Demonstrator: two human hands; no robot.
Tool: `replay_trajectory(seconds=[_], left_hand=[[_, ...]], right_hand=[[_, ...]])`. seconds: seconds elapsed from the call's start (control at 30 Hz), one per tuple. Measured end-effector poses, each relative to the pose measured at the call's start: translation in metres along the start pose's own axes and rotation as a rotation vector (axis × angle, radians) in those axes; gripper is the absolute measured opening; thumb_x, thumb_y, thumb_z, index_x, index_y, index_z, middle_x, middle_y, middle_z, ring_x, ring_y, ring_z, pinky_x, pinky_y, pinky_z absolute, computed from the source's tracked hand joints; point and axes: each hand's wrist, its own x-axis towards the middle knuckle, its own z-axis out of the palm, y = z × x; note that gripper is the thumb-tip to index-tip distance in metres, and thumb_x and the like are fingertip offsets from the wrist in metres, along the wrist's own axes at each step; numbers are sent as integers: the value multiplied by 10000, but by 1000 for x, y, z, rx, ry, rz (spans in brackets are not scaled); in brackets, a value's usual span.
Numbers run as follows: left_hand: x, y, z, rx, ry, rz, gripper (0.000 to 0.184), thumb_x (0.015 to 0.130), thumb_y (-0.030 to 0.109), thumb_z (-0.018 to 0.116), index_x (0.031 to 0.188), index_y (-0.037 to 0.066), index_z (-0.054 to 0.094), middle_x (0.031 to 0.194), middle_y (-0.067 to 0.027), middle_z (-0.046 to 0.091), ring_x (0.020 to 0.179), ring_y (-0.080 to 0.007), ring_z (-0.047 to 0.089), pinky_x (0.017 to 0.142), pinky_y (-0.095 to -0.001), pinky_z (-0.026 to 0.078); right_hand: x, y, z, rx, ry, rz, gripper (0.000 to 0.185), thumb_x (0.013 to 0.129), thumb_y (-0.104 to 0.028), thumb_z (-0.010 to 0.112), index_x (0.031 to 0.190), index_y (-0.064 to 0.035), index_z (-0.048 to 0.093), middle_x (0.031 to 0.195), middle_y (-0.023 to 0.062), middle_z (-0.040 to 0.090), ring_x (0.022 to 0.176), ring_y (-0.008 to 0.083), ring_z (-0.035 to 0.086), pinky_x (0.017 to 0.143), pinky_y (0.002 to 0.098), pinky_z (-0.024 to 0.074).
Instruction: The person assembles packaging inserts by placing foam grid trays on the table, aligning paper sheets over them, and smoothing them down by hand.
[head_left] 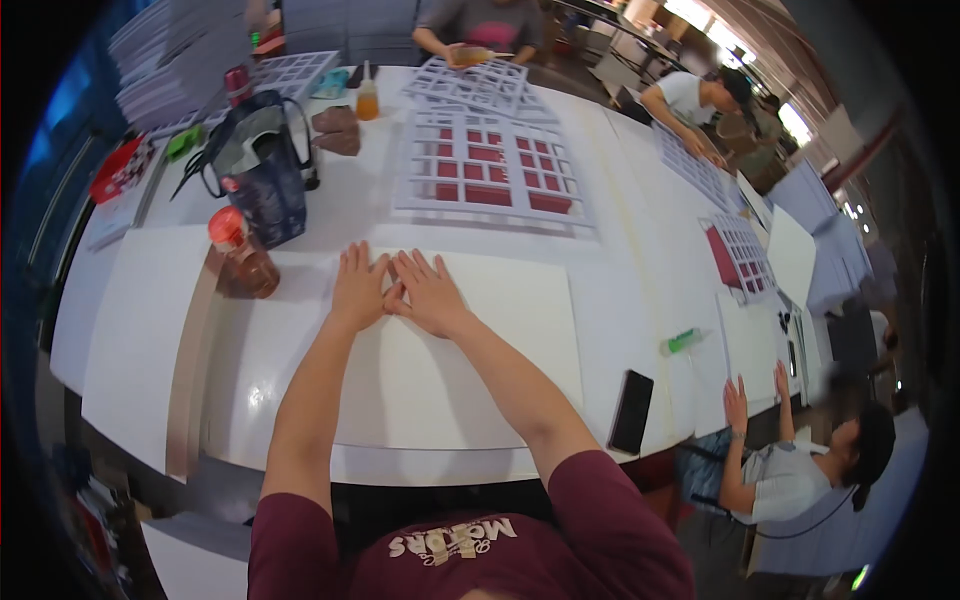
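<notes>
A large white sheet of board lies flat on the white table in front of me. My left hand rests palm down near its far edge, fingers stretched forward. Beside it, my right hand also lies flat on the board with its fingers apart. The two thumbs meet or nearly meet between the hands. Nothing shows in either hand. Beyond the board stands a white grid frame with dark red panels showing through its openings.
To the left are a stack of white boards, a red-capped bottle and a dark tote bag. A black phone lies at the right edge. A glue bottle stands farther back. Other people work around the table.
</notes>
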Motion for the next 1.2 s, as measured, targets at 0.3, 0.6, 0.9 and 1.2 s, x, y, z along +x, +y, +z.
replay_trajectory(seconds=[0.3,0.6,0.9,1.2], left_hand=[[-4,9,-2,44,25,-22,626,988,535,436,1531,239,338,1557,-317,219,1466,-466,163,1208,-489,130],[-28,24,42,181,126,-157,645,991,500,443,1509,122,372,1541,-294,292,1436,-504,216,1150,-637,162],[-203,134,-5,-74,35,145,629,955,512,497,1501,215,406,1565,-268,261,1436,-552,147,1170,-633,104],[-269,67,-29,-45,-41,-161,709,935,483,583,1510,132,362,1536,-365,202,1429,-567,123,1145,-647,134]], right_hand=[[-87,134,-41,-241,65,602,760,981,-616,355,1563,-141,243,1630,148,173,1508,379,87,1187,591,56],[-217,74,-51,-272,-12,437,727,993,-532,422,1555,-105,249,1625,187,153,1489,455,62,1166,633,41],[-267,-68,-48,-127,-104,47,837,886,-483,629,1539,-90,283,1611,176,194,1485,444,109,1161,647,79],[-285,-81,-44,-51,-60,-72,876,848,-515,665,1524,-92,302,1595,144,257,1493,377,159,1185,601,111]])
